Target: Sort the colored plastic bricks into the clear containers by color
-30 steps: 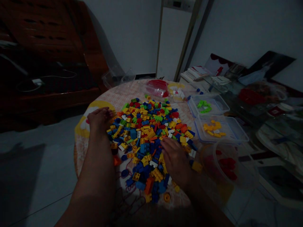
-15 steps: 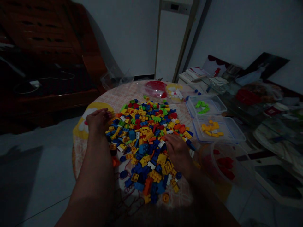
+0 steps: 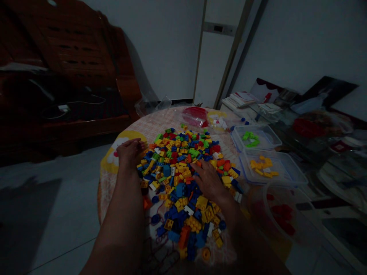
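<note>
A wide heap of mixed toy building bricks (image 3: 180, 191) in blue, yellow, red, green, orange and white covers the middle of a round table. Over the right-centre of the heap is my right hand (image 3: 208, 178), its fingers apart and pointing left among the bricks; I see nothing held in it. At the heap's left edge my left hand (image 3: 129, 149) rests by a yellow patch of the patterned tablecloth (image 3: 110, 187), fingers loosely stretched out and nothing visible in them. The bricks under my right palm are hidden.
To the right stand clear boxes, one with green pieces (image 3: 250, 139), another with yellow pieces (image 3: 263, 166). A round clear tub (image 3: 266, 198) holds red pieces. Behind the heap lie a red container (image 3: 195, 115) and white pieces (image 3: 220, 123). A wooden bench (image 3: 86, 65) stands left.
The whole view has shifted, so the scene sits lower and further right. My right hand has moved slightly away over the heap and its fingers have spread. My left hand stays at the left edge.
</note>
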